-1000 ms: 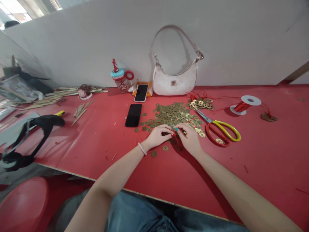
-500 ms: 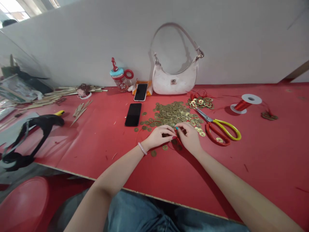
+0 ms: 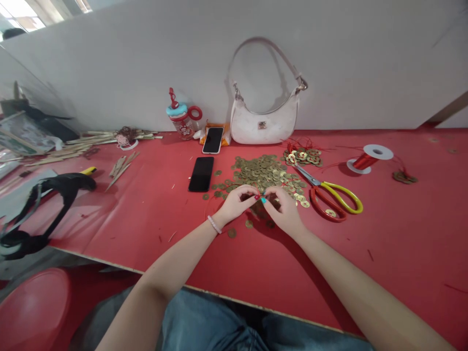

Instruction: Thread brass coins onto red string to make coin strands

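My left hand (image 3: 236,204) and my right hand (image 3: 283,209) meet fingertip to fingertip just in front of a heap of brass coins (image 3: 265,173) on the red table (image 3: 146,204). Both hands pinch a thin red string with coins on it; the piece between the fingers is mostly hidden. A few loose coins (image 3: 249,224) lie below the hands. Yellow-and-red scissors (image 3: 331,195) lie to the right of my right hand.
A spool of red string (image 3: 369,158) and a bunch of strung coins (image 3: 303,156) sit at the right. Two phones (image 3: 201,173) lie left of the heap. A white handbag (image 3: 263,124) and a cup (image 3: 182,119) stand by the wall. A black tool (image 3: 54,195) and bamboo strips (image 3: 91,144) lie far left.
Both hands have lifted slightly off the table and drawn closer at the fingertips, still working the red string. Nothing else has moved.
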